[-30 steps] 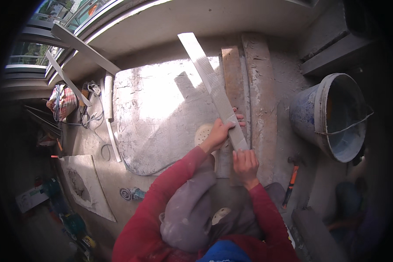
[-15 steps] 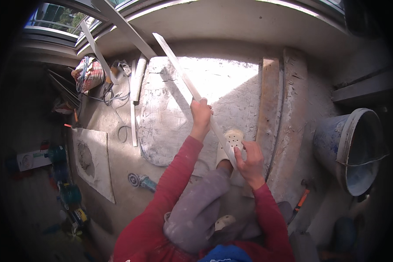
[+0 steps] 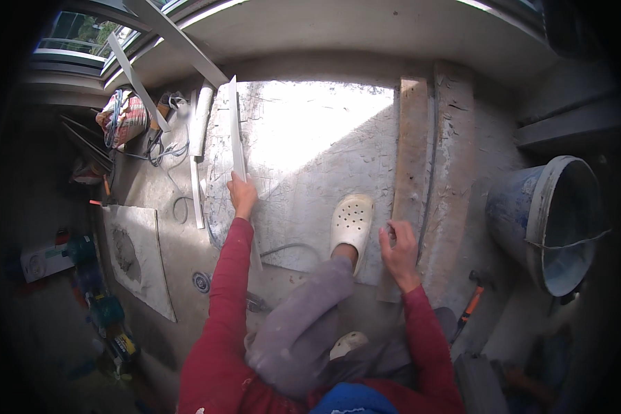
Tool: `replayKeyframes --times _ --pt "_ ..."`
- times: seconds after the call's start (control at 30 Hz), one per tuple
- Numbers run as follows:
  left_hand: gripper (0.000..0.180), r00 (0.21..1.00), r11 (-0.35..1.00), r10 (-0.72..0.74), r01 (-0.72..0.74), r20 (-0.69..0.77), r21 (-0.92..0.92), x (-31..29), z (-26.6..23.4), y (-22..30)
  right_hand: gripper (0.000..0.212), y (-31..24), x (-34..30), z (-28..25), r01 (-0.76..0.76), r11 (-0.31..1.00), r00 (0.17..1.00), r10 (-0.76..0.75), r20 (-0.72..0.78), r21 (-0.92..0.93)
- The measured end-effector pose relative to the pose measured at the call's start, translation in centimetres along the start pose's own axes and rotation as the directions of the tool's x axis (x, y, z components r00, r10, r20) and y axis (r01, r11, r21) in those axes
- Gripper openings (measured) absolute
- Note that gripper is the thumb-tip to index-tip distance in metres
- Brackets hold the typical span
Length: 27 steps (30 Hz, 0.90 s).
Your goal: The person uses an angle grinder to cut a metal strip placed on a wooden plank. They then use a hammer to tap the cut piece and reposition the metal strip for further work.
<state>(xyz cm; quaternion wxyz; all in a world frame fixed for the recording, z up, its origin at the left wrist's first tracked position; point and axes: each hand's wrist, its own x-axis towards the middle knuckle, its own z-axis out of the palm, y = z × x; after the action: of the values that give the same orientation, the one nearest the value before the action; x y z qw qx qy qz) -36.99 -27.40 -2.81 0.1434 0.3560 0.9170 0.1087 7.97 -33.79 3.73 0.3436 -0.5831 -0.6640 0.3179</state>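
My left hand [image 3: 243,196] is closed around a long, thin whitish strip [image 3: 237,134], ribbed on one face. Its upper part reaches toward the wall. The lower part passes behind my left forearm. Beneath it lies a large, scuffed pale board [image 3: 303,172], partly in bright sunlight. To the right, my right hand [image 3: 399,250] hovers near the board's edge with fingers loosely curled and the thumb apart; nothing shows in it. Between the hands, my foot in a cream perforated clog [image 3: 352,219] rests on the board.
Wooden planks [image 3: 412,138] lie along the board's right side. A dirty bucket [image 3: 555,224] lies tipped at the right, near an orange-handled hammer [image 3: 470,308]. At the left are an angle grinder [image 3: 201,281], a mortar-smeared square panel [image 3: 141,259], cables and a patterned sack [image 3: 125,119].
My left hand has swung left with the strip, which now stands nearly upright in view. The strip's lower end has left my right hand's side, and the view has shifted slightly.
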Motion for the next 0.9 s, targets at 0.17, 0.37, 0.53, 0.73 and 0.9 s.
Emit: replayKeyframes --times 0.17,0.37,0.53,0.73,0.9 --pt "0.076 0.995 0.969 -0.003 0.029 -0.103 0.246 1.0 -0.9 -3.7 0.023 0.8 -1.0 0.2 -0.059 0.998 0.998 0.059 0.015 0.008" --pt "0.084 0.988 0.957 0.080 -0.039 -0.131 0.288 1.6 -0.2 -6.5 0.023 1.5 -1.4 0.4 -0.140 0.990 0.990 0.139 0.024 0.029" --pt "0.086 0.984 0.950 0.105 -0.055 -0.146 0.308 1.4 0.8 -7.4 0.024 1.9 -1.2 0.0 -0.121 0.992 0.992 0.122 -0.022 0.033" --pt "0.089 0.987 0.958 0.076 -0.033 -0.141 0.284 1.9 1.1 -7.8 0.023 2.3 -1.1 -1.0 -0.173 0.984 0.984 0.175 -0.029 0.046" --pt "0.098 0.992 0.942 0.047 -0.004 -0.119 0.336 2.6 0.8 -9.1 0.022 2.1 -2.4 -3.9 -0.279 0.959 0.959 0.281 -0.042 0.040"
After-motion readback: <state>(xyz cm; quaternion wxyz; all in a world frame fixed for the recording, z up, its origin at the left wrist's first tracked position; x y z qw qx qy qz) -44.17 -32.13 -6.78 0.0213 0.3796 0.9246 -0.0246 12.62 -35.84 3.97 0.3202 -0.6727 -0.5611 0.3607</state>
